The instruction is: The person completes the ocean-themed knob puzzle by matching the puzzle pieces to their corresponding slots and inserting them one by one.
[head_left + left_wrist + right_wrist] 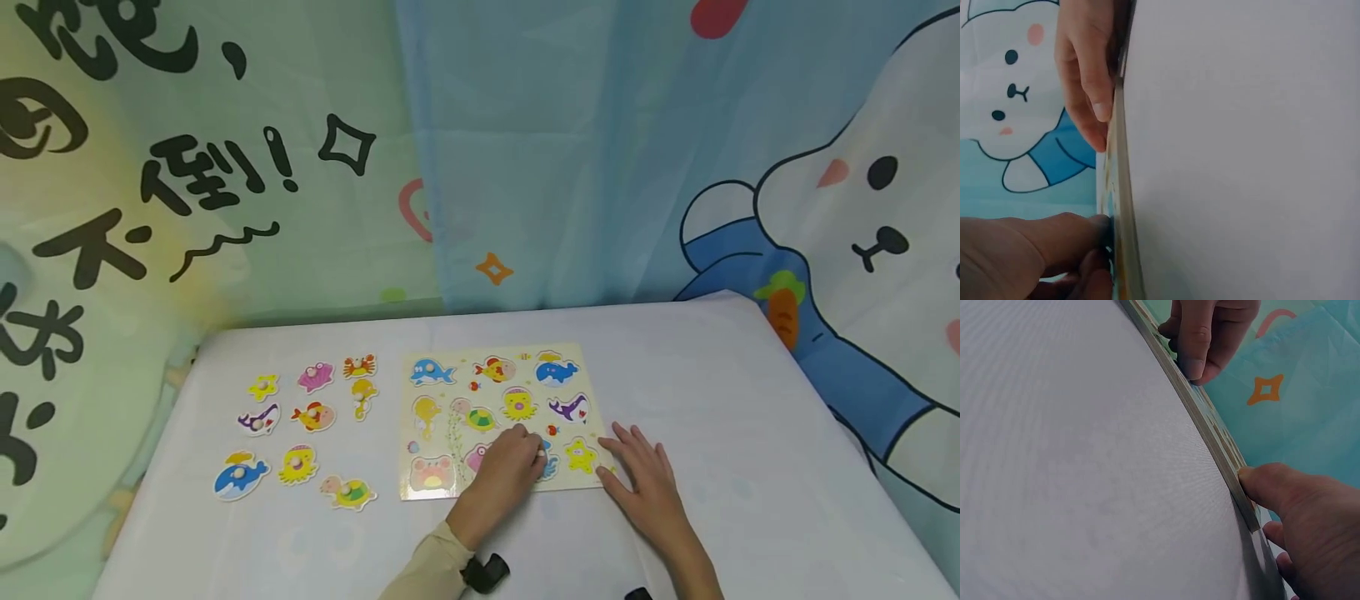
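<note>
A flat pale-yellow puzzle board (495,493) with sea-animal pictures lies on the table. My left hand (506,462) is over its lower right part, thumb and fingertips pinching a small blue puzzle piece (551,461) at the surface; the hand mostly hides its shape. In the left wrist view the left hand (1041,253) is low against the board's face. My right hand (648,492) rests at the board's right edge, fingers spread, beside the yellow star picture (581,456). The right wrist view shows the right thumb (1272,484) touching the board's edge.
Several loose pieces lie left of the board, among them a whale (240,477), an octopus (298,465), a turtle (348,493), a crab (359,367) and a seahorse (363,397). A white cloth covers the table (750,517). A printed curtain (540,167) hangs behind it.
</note>
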Tool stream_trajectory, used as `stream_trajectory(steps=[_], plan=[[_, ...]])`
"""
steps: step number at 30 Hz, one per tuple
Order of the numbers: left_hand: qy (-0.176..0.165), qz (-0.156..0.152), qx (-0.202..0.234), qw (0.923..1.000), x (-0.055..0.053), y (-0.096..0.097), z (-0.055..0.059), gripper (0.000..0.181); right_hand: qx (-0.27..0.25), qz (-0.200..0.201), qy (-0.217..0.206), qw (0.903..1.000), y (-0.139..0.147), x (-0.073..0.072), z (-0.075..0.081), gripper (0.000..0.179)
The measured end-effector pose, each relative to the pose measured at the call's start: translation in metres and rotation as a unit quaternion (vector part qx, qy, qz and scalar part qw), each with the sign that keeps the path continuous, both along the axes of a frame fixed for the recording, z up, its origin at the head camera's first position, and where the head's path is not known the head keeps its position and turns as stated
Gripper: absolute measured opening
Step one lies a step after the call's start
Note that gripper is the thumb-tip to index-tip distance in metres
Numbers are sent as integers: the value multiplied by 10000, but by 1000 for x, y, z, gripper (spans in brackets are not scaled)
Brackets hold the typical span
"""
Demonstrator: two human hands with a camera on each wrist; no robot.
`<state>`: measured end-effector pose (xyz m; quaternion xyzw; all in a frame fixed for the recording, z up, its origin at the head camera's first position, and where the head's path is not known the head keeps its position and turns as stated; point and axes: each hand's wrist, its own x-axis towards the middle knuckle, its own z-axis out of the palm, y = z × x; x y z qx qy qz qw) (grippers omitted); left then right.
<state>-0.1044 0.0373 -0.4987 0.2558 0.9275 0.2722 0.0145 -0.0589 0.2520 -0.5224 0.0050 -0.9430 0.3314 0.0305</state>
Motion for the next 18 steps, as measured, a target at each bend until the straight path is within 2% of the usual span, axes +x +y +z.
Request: stream_trajectory(steps=[6, 13, 18], plan=[[-298, 33, -221, 9993, 1, 4, 6, 12, -26, -29, -42, 10000, 1, -1, 0, 41], [-310, 0, -397, 9987, 3, 8, 5, 19, -22, -31, -57, 10000, 1, 0, -1, 41], [-636, -140, 54, 9979, 3, 4, 0, 17, -11, -34, -93, 10000, 1, 0, 1, 41]])
